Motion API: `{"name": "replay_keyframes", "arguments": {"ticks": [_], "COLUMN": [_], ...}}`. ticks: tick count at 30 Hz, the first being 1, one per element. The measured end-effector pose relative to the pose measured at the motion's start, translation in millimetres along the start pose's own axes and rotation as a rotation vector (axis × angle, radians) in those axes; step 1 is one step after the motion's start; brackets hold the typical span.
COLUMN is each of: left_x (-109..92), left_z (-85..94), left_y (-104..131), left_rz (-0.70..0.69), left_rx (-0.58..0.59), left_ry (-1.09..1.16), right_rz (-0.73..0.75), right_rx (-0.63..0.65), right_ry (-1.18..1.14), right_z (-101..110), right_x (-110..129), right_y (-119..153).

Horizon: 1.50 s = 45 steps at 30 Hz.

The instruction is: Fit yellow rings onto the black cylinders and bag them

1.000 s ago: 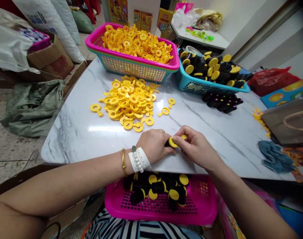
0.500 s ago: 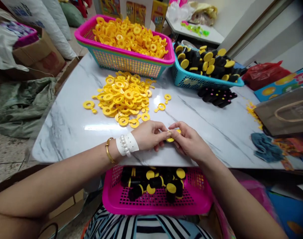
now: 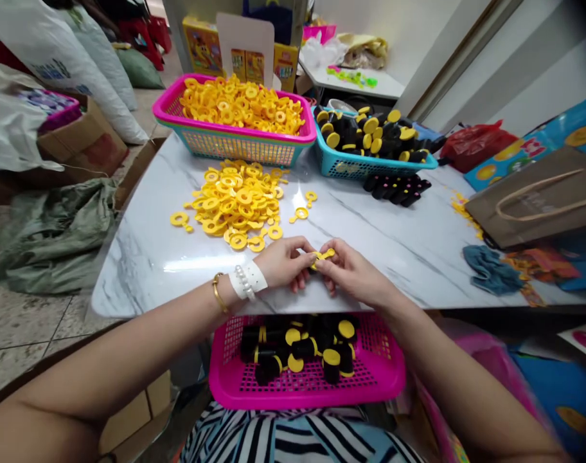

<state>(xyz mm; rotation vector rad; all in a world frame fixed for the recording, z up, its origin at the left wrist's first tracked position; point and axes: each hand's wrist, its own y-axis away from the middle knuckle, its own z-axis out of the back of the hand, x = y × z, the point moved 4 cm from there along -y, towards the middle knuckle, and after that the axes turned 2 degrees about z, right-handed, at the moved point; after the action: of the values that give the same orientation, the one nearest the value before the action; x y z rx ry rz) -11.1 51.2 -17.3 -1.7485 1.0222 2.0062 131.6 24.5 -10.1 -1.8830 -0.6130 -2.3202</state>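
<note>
Above the near table edge, my left hand (image 3: 286,262) and my right hand (image 3: 355,269) meet. Both are closed, pinching one small yellow plastic ring piece with a tab (image 3: 326,254) between thumbs and fingers. Fingertips hide part of it. Just beyond my left hand lies a loose pile of similar yellow ring pieces (image 3: 239,200), with a few strays at its sides. Below the hands, a pink basket (image 3: 307,400) holds several black cylinders with yellow caps (image 3: 331,365).
At the back of the table stand a pink-rimmed basket (image 3: 247,143) heaped with yellow pieces and a blue basket (image 3: 370,168) of yellow-capped black cylinders. In front of that lie black pieces with coloured dots (image 3: 396,188). A brown paper bag (image 3: 538,196) and denim cloth (image 3: 493,269) sit right.
The view has shifted, so the table and baskets appear slightly moved. My hands stay together, and the yellow piece between them has been turned, with its tab now showing toward the right hand.
</note>
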Motion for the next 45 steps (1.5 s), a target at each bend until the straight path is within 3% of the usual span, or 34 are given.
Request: {"name": "replay_keyframes", "arguments": {"ticks": [3,7,10,16,24,27,32,38,42,45], "left_x": [1,-2,-2,-1,-9,-11,-10,-8,-7,-7], "left_z": [-0.6,-2.3,-5.8,-6.2,-10.6,-8.6,-6.9,-7.9,-6.9,-4.9], "left_y": [7,19,23,15,12,9,6,4,1,0], "left_rz": [-0.059,-0.302,-0.425,-0.473,-0.467,-0.443,-0.393,-0.273,-0.256,-0.252], "left_rx": [-0.134,-0.311,-0.362,-0.437,-0.354,-0.314,-0.271,-0.288,-0.252,-0.251], "left_ry": [-0.150,-0.380,-0.481,-0.587,-0.799,-0.779,-0.749,-0.745,-0.768,-0.803], "right_rz": [-0.021,0.029,0.098,0.066,0.065,0.059,-0.184,-0.191,-0.178,-0.157], "right_rx": [-0.008,-0.076,-0.091,-0.056,-0.015,0.051,0.297,0.199,0.336,0.303], "right_ry": [-0.027,-0.092,-0.203,-0.345,-0.300,-0.259,-0.028,0.054,-0.014,0.011], "right_z": [-3,1,6,14,25,32,36,21,17,18], "right_x": [-3,-9,-15,-23,-14,-6,1,3,-3,-4], "right_y": [1,3,7,17,32,15,-20,-24,-19,-20]}}
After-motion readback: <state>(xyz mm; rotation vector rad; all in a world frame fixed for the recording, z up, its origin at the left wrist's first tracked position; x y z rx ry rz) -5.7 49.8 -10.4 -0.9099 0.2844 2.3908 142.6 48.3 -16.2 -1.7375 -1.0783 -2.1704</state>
